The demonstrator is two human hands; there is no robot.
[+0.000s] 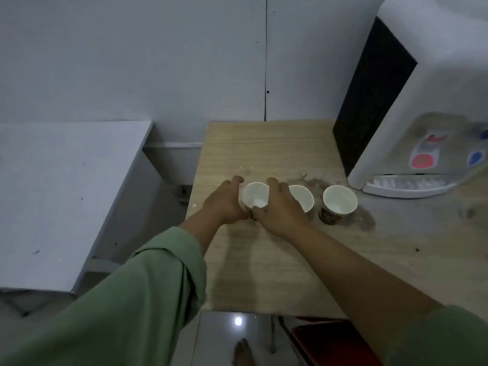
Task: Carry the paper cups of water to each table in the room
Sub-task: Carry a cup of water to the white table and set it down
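Both hands (253,207) cup one smooth round paper cup (254,198).

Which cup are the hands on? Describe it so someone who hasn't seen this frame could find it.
Start at the white water dispenser on the wooden table. Three white paper cups stand in a row in front of it. The held cup is the leftmost, farthest from the dispenser, with the left hand and right hand wrapped around it.
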